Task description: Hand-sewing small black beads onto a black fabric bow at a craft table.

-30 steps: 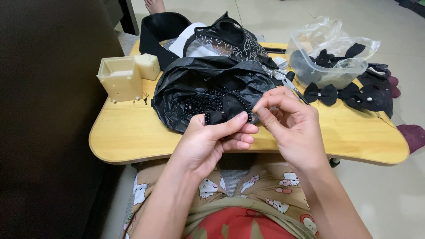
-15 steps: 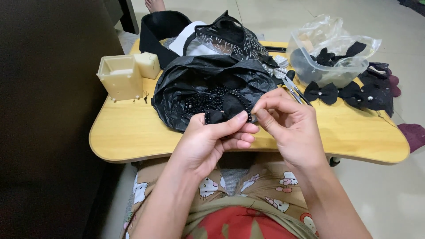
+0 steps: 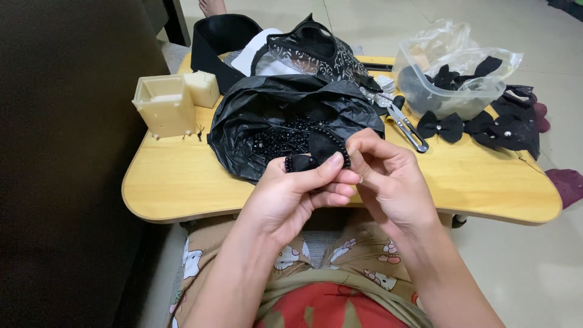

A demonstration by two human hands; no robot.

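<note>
Black bow: small fabric bow (image 3: 319, 152) edged with beads, held above the table's near edge, just in front of the bag
Left hand: left hand (image 3: 291, 197) pinches the bow, thumb on top, fingers curled beneath
Right hand: right hand (image 3: 388, 182) has fingertips pressed together at the bow's right end; whether they hold a needle or thread, I cannot tell
Bag: black plastic bag (image 3: 285, 115) lies open on the table (image 3: 176, 182); loose black beads (image 3: 279, 140) inside
Nearby: scissors (image 3: 404, 124) and finished bows (image 3: 440, 126) to the right; clear tub (image 3: 449, 97) behind them; cream box (image 3: 164, 106) at left
Risk: a slack pinch could likely drop the bow into the bag; a hard tug may shed beads; the bag sits near the edge, so a knock might spill it
</note>
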